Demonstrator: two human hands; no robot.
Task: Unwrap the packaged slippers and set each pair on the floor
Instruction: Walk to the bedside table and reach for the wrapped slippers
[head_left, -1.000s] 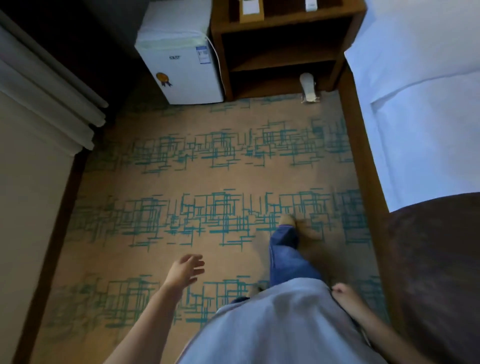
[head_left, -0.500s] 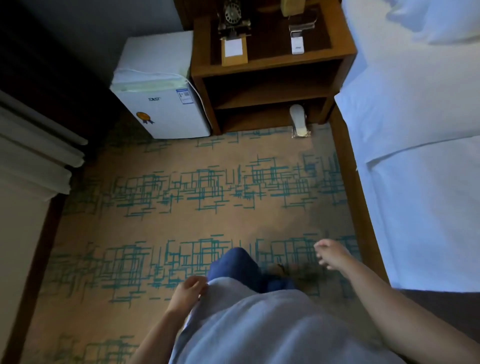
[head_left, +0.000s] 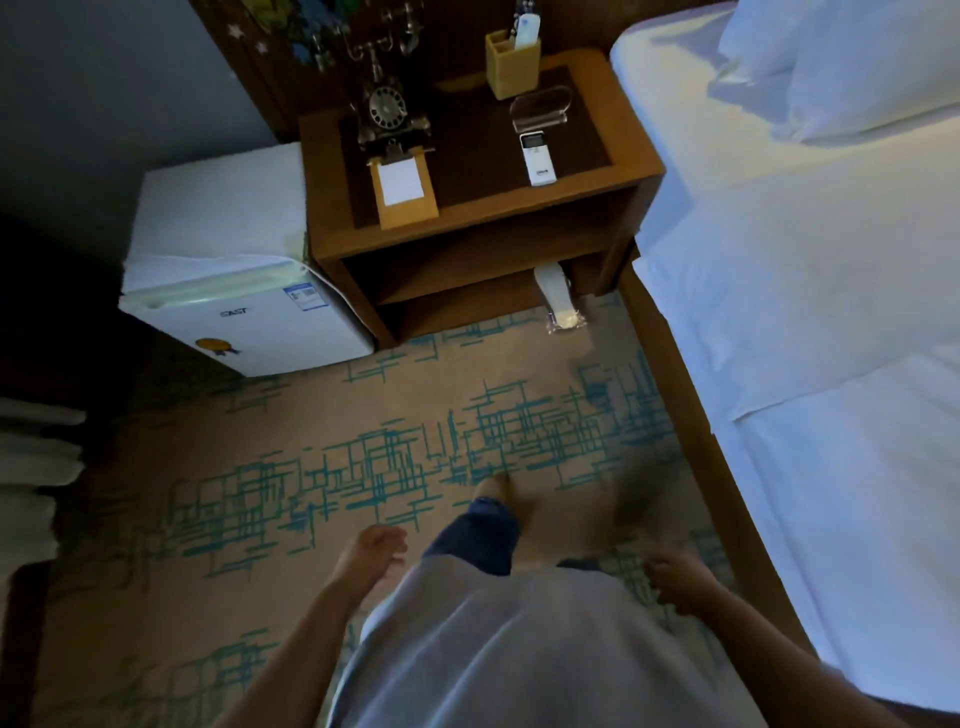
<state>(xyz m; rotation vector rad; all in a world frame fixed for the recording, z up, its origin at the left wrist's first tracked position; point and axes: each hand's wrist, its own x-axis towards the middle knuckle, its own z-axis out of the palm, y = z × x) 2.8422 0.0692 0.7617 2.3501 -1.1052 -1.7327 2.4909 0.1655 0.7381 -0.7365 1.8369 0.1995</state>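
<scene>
One view only: a wide-angle head camera, looking forward and steeply down from standing height. The wearer's torso fills the bottom centre of the frame, with both forearms entering from the lower edge. The carpet (head_left: 322, 467) occupies the middle and lies well below the lens. The nightstand (head_left: 467, 208) and fridge (head_left: 234, 291) sit in the upper half, farther off. The bed (head_left: 831, 312) runs down the right edge. Straight lines bow near the borders.

Carpet (head_left: 311, 519): tan, teal line pattern. Fridge (head_left: 244, 291): white. Nightstand (head_left: 483, 218): brown wood. Bed (head_left: 831, 312): white. Slippers (head_left: 556, 296): white.
</scene>
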